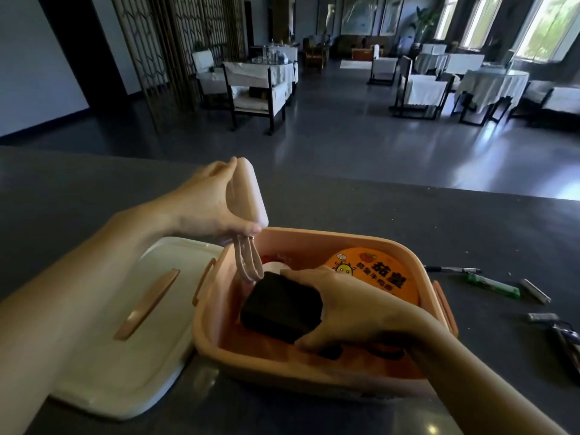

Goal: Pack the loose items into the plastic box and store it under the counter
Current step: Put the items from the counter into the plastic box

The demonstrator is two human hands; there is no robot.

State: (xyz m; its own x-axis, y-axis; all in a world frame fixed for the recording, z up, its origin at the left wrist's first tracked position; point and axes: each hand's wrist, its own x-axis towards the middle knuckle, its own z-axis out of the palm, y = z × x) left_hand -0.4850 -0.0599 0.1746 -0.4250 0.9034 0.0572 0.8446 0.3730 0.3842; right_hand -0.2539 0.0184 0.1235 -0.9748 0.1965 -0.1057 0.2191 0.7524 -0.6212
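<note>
An orange plastic box [219, 350] stands open on the dark counter. Inside lie a round orange instant-noodle cup [379, 271], a white roll [273, 267] and a black pouch [279, 309]. My right hand [354, 309] is inside the box, shut on the black pouch. My left hand [213, 205] hovers above the box's far left corner, holding a pale pink power bank [251, 189] whose looped cord [249, 262] dangles into the box. The box's white lid [103, 356] with an orange handle lies flat to the left.
Loose on the counter to the right of the box: a black pen [452, 269], a green lighter [492, 285], a small silver stick [535, 290] and a dark object [561, 334] at the right edge. Beyond the counter is a dining room with tables and chairs.
</note>
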